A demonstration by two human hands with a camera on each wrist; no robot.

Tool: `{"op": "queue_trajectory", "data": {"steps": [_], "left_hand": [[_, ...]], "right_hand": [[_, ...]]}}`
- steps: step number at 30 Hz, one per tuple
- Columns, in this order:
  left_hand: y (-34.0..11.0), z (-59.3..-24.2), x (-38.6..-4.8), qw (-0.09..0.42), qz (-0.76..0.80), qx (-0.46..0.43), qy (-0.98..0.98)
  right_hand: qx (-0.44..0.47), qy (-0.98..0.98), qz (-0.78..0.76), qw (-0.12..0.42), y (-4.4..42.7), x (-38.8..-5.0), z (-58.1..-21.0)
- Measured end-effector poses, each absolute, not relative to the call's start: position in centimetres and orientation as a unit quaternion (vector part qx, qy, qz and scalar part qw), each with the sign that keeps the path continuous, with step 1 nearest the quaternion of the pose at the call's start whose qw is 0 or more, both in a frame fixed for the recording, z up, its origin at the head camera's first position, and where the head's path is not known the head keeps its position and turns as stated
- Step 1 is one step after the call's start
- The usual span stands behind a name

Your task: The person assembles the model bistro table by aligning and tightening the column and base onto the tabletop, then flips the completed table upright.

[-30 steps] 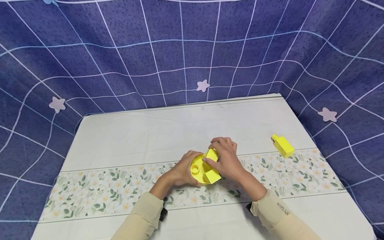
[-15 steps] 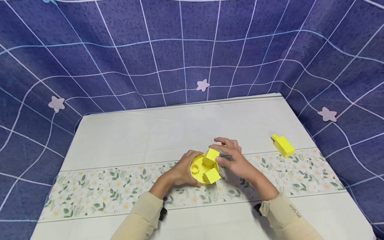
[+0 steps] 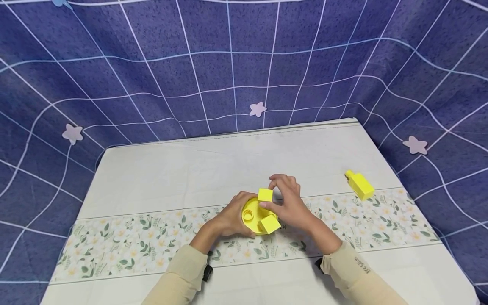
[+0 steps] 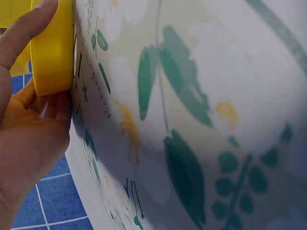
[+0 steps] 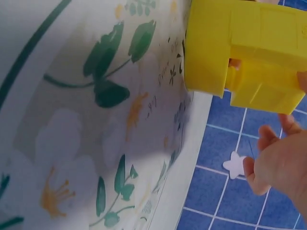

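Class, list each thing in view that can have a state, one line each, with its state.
Round yellow base: lying flat
Raised ring: open, unfilled
Near block: upright on the base
Far block: upright
Outlying block: lying on its side
Left hand: curled around the base
Right hand: pinching the far block

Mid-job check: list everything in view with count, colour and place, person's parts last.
Tabletop: one, white with floral band, central.
Round base: one, yellow, near the tabletop's centre.
Ring: one, yellow, base's left part.
Far block: one, yellow, over the base's far side.
Near block: one, yellow, base's near right side.
Knobbed block: one, yellow, lying on the tabletop's right.
Backdrop: one, blue with pale grid, behind and beside the tabletop.
Stars: three whole, pale, on the backdrop.
Wrist devices: two, black, by the sleeves' ends.
Sleeves: two, beige, lower head view.
Left hand: one, bare, curled round the base.
Right hand: one, bare, pinching the far block.
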State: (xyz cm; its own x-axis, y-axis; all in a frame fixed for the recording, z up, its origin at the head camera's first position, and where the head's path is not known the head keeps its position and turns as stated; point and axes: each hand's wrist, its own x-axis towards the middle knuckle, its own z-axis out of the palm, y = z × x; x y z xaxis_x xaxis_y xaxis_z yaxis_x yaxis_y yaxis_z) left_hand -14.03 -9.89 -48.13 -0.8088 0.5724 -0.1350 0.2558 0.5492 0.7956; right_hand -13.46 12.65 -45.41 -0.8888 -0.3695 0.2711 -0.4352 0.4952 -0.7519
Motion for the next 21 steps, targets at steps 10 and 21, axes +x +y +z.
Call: {"op": "queue_trajectory", "data": {"steps": [10, 21], "left_hand": [[-9.9, -48.3, -14.0, 0.196, 0.415, 0.239, 0.856], [-9.8, -48.2, -14.1, 0.199, 0.41, 0.239, 0.857]], "right_hand": [[0.321, -0.82, 0.472, -0.056, 14.3, -14.2, -44.6], [0.24, -0.863, 0.445, 0.003, 11.7, -14.7, -45.0]]}}
